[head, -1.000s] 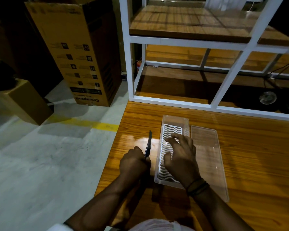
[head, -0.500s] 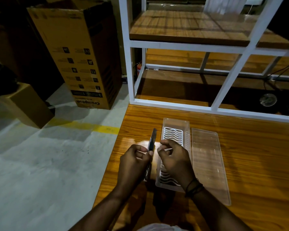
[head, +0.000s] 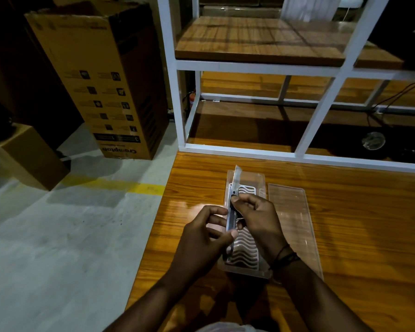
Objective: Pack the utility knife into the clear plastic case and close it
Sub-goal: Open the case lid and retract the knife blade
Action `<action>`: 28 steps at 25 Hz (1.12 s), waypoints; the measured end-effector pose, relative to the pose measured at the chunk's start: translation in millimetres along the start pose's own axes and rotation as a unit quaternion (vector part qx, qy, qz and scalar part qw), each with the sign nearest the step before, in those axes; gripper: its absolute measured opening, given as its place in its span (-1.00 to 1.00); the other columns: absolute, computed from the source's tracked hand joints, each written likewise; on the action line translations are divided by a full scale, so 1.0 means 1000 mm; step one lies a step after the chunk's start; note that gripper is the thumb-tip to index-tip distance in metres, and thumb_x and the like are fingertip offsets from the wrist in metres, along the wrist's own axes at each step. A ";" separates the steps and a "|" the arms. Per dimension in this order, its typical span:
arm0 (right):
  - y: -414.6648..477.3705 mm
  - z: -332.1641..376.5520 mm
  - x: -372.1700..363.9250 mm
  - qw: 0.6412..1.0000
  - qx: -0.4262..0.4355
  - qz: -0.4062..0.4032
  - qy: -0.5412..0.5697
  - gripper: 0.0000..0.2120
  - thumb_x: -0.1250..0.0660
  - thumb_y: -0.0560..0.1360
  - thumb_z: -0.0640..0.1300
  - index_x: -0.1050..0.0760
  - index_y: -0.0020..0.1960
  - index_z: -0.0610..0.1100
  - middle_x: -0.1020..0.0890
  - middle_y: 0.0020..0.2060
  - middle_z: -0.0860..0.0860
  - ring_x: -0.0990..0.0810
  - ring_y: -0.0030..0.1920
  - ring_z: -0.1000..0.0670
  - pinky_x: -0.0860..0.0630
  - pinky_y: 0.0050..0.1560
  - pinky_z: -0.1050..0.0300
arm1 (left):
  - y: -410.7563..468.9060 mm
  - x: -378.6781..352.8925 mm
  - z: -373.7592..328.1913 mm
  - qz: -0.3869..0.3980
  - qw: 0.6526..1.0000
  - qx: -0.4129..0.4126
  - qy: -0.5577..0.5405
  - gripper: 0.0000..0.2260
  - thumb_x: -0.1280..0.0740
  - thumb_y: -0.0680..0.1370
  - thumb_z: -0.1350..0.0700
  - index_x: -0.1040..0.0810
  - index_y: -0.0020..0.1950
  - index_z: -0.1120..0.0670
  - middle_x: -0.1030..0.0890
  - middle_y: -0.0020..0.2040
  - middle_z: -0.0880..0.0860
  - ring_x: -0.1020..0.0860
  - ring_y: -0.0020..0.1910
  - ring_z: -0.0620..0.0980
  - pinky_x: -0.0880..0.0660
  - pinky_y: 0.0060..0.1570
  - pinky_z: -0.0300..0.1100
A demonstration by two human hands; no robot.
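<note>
While both hands pinch it, the utility knife (head: 233, 212) stands raised over the clear plastic case (head: 246, 248): left hand (head: 201, 238) grasps the lower handle, right hand (head: 256, 219) the slider region. Blade extended, pointing away. Lid (head: 295, 219) lies flat just right of case, on table (head: 357, 224).

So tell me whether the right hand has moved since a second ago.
Yes. The right hand lifted off the case's white insert and moved left to grip the utility knife.

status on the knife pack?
Both hands, left hand and right hand, on utility knife, blade out, above open case. Lid off, lying beside it. Nothing blocking.
</note>
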State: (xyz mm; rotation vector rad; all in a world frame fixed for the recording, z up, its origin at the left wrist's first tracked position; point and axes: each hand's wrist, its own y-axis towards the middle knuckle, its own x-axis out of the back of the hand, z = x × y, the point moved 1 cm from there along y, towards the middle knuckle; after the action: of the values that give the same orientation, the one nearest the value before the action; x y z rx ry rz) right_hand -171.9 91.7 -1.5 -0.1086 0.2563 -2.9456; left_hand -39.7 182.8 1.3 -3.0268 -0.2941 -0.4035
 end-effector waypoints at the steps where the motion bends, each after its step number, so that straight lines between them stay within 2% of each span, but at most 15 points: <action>1: 0.001 0.001 0.003 1.000 0.003 -0.007 0.003 -0.82 -0.36 0.57 -0.14 -0.64 0.07 -0.22 -0.71 -0.14 -0.18 -0.62 -0.25 -0.07 -0.52 -0.39 0.12 | -0.001 0.002 -0.001 0.032 0.999 -0.010 0.012 -0.55 -0.60 0.44 0.06 -0.53 0.25 -0.18 -0.67 0.01 -0.13 -0.73 -0.15 -0.07 -0.72 -0.21 -0.08; 4: 0.003 0.004 0.011 1.000 0.009 -0.021 0.010 -0.78 -0.35 0.57 -0.14 -0.63 0.15 -0.22 -0.72 -0.09 -0.11 -0.64 -0.23 0.02 -0.52 -0.40 0.19 | -0.005 0.006 -0.003 0.096 0.994 -0.045 0.034 -0.27 -0.67 0.36 0.12 -0.46 0.44 -0.23 -0.64 0.17 -0.22 -0.72 -0.05 -0.10 -0.71 -0.13 -0.18; 7: 0.003 0.007 0.014 0.999 0.030 -0.019 -0.004 -0.80 -0.33 0.58 -0.14 -0.64 0.15 -0.17 -0.74 -0.06 -0.10 -0.68 -0.17 0.01 -0.56 -0.35 0.22 | -0.010 0.006 -0.003 0.115 0.989 -0.073 0.049 -0.14 -0.68 0.33 0.20 -0.39 0.51 -0.25 -0.56 0.33 -0.20 -0.71 0.01 -0.12 -0.68 -0.04 -0.29; 10: 0.001 0.010 0.014 0.998 0.051 -0.023 -0.013 -0.82 -0.34 0.58 -0.16 -0.64 0.14 -0.16 -0.74 -0.06 -0.10 -0.71 -0.14 0.02 -0.61 -0.27 0.21 | -0.010 0.003 -0.004 0.114 0.988 -0.090 0.054 -0.13 -0.66 0.34 0.22 -0.36 0.48 -0.32 -0.53 0.33 -0.23 -0.70 0.00 -0.14 -0.66 -0.05 -0.33; 12: -0.002 0.012 0.015 0.998 0.061 -0.018 -0.017 -0.82 -0.34 0.58 -0.16 -0.63 0.15 -0.15 -0.74 -0.06 -0.08 -0.71 -0.17 0.10 -0.61 -0.27 0.24 | -0.010 0.002 -0.004 0.107 0.989 -0.090 0.048 -0.13 -0.66 0.34 0.23 -0.36 0.44 -0.36 -0.53 0.32 -0.26 -0.70 -0.01 -0.15 -0.66 -0.06 -0.34; 17: -0.007 0.011 0.019 0.997 0.080 -0.006 -0.015 -0.78 -0.32 0.59 -0.18 -0.59 0.22 -0.13 -0.74 -0.04 -0.07 -0.74 -0.09 0.00 -0.67 -0.18 0.10 | -0.011 0.000 -0.002 0.098 0.990 -0.094 0.031 -0.16 -0.65 0.34 0.25 -0.40 0.45 -0.32 -0.56 0.32 -0.22 -0.71 0.01 -0.07 -0.69 -0.04 -0.26; 20: -0.009 0.009 0.020 0.996 0.087 -0.002 -0.012 -0.77 -0.31 0.59 -0.24 -0.58 0.22 -0.12 -0.73 -0.07 -0.09 -0.74 -0.11 0.04 -0.65 -0.23 0.17 | -0.008 0.000 0.002 0.097 0.990 -0.101 0.034 -0.17 -0.65 0.35 0.25 -0.42 0.47 -0.29 -0.57 0.32 -0.20 -0.71 0.01 -0.06 -0.70 -0.01 -0.22; 21: -0.010 0.009 0.019 0.996 0.089 -0.002 -0.017 -0.76 -0.31 0.59 -0.24 -0.57 0.24 -0.14 -0.73 -0.06 -0.10 -0.74 -0.10 0.04 -0.65 -0.22 0.16 | -0.008 0.000 0.002 0.097 0.990 -0.100 0.035 -0.17 -0.65 0.35 0.25 -0.42 0.47 -0.29 -0.58 0.32 -0.20 -0.71 0.01 -0.06 -0.70 -0.01 -0.22; 24: -0.011 0.003 0.018 0.995 0.090 -0.007 -0.040 -0.68 -0.34 0.58 -0.20 -0.53 0.33 -0.17 -0.73 -0.05 -0.10 -0.73 -0.03 -0.03 -0.68 -0.03 -0.09 | -0.006 0.001 0.003 0.090 0.990 -0.099 0.035 -0.18 -0.65 0.35 0.23 -0.42 0.46 -0.29 -0.59 0.32 -0.18 -0.71 0.02 -0.09 -0.71 0.01 -0.18; 28: -0.015 -0.001 0.019 0.996 0.082 -0.012 -0.037 -0.68 -0.37 0.56 -0.16 -0.54 0.31 -0.09 -0.73 0.00 -0.06 -0.71 0.05 -0.01 -0.64 0.12 -0.15 | -0.004 0.000 0.001 0.082 0.991 -0.104 0.032 -0.21 -0.65 0.35 0.21 -0.43 0.45 -0.28 -0.60 0.33 -0.19 -0.71 0.02 -0.14 -0.69 0.01 -0.23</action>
State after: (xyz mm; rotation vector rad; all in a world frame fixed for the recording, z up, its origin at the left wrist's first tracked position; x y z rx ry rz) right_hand -193.0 103.1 1.0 -0.1997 0.0008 -2.9637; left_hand -39.8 187.1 0.6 -3.1992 0.0011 -0.5494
